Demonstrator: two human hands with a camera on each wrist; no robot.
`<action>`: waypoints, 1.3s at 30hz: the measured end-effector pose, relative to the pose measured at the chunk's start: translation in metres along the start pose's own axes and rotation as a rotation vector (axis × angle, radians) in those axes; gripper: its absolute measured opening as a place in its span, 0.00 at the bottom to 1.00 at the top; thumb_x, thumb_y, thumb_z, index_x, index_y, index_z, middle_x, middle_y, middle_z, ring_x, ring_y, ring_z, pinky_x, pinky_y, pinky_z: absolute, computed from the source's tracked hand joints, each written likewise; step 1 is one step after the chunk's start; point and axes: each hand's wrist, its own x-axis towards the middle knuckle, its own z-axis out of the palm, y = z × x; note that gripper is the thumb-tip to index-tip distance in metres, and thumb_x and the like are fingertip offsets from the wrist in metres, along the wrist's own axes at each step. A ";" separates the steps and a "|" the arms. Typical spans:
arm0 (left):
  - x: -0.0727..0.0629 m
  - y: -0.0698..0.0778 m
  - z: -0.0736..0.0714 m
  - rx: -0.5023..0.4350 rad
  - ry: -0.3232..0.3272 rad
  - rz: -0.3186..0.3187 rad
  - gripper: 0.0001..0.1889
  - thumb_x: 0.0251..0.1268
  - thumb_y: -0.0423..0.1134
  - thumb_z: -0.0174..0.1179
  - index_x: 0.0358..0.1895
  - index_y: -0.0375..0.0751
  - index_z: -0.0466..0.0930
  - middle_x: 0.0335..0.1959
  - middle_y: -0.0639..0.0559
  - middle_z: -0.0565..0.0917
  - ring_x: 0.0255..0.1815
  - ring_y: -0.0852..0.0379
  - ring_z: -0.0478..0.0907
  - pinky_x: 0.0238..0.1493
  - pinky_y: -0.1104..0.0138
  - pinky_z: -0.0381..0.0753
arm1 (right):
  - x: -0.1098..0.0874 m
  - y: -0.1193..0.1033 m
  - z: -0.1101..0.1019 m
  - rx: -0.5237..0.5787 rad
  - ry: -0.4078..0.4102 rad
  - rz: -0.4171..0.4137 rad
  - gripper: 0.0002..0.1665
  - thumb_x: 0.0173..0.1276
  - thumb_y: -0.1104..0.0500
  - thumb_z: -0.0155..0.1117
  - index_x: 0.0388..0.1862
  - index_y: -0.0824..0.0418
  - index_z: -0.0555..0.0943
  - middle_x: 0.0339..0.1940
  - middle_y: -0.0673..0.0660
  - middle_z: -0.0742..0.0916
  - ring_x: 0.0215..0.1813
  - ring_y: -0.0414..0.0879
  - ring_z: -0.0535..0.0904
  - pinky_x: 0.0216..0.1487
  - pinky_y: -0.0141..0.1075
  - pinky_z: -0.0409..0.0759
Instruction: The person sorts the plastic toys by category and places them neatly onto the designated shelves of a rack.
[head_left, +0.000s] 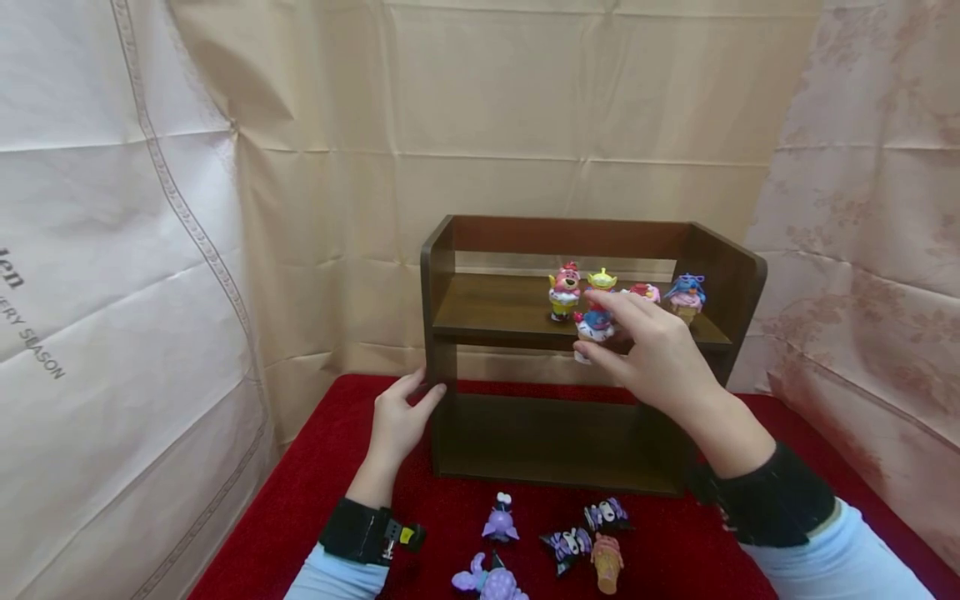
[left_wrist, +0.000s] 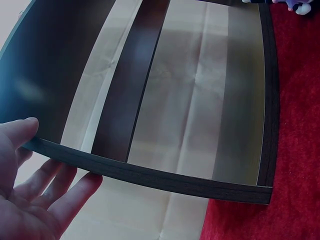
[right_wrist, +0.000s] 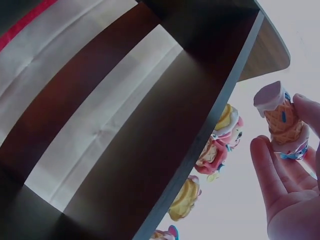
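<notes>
My right hand (head_left: 663,358) pinches an ice-cream-cone figurine (head_left: 596,327) between thumb and fingers, in front of the upper board. In the right wrist view the held figurine (right_wrist: 283,119) shows a waffle cone with a white drip base, its blue-and-red top partly hidden by the fingers. My left hand (head_left: 397,421) grips the left side panel of a dark wooden shelf (head_left: 547,437), thumb at the inner face and fingers outside, as the left wrist view shows. On the upper board stand a pink bear figurine (head_left: 565,293), a green-headed one (head_left: 602,279), a pink one (head_left: 645,291) and a blue-topped one (head_left: 686,296).
Several more figurines lie on the red cloth (head_left: 300,500) before the shelf: a purple one (head_left: 500,525), a lilac one (head_left: 498,583), two black-and-purple ones (head_left: 568,546) and a cone with a pinkish top (head_left: 607,562). Beige fabric (head_left: 525,100) hangs behind.
</notes>
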 end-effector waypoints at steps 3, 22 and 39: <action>0.000 0.000 0.000 -0.004 0.001 -0.004 0.22 0.69 0.37 0.68 0.65 0.41 0.82 0.59 0.44 0.84 0.58 0.47 0.82 0.53 0.48 0.83 | 0.006 -0.001 0.002 0.006 -0.007 0.008 0.40 0.50 0.61 0.86 0.63 0.66 0.80 0.55 0.64 0.86 0.50 0.57 0.85 0.48 0.53 0.86; 0.000 0.000 -0.001 -0.004 -0.001 -0.010 0.22 0.69 0.38 0.68 0.65 0.42 0.81 0.60 0.44 0.84 0.59 0.47 0.82 0.55 0.48 0.83 | 0.045 -0.012 0.016 0.056 -0.017 0.004 0.38 0.55 0.60 0.83 0.64 0.65 0.79 0.53 0.64 0.86 0.39 0.50 0.84 0.42 0.45 0.88; 0.000 0.002 -0.001 0.003 -0.010 -0.014 0.22 0.70 0.38 0.67 0.66 0.41 0.81 0.60 0.44 0.84 0.59 0.46 0.82 0.55 0.49 0.83 | 0.073 -0.015 0.038 0.093 -0.039 0.066 0.37 0.59 0.58 0.81 0.66 0.64 0.78 0.54 0.63 0.86 0.50 0.55 0.84 0.53 0.48 0.85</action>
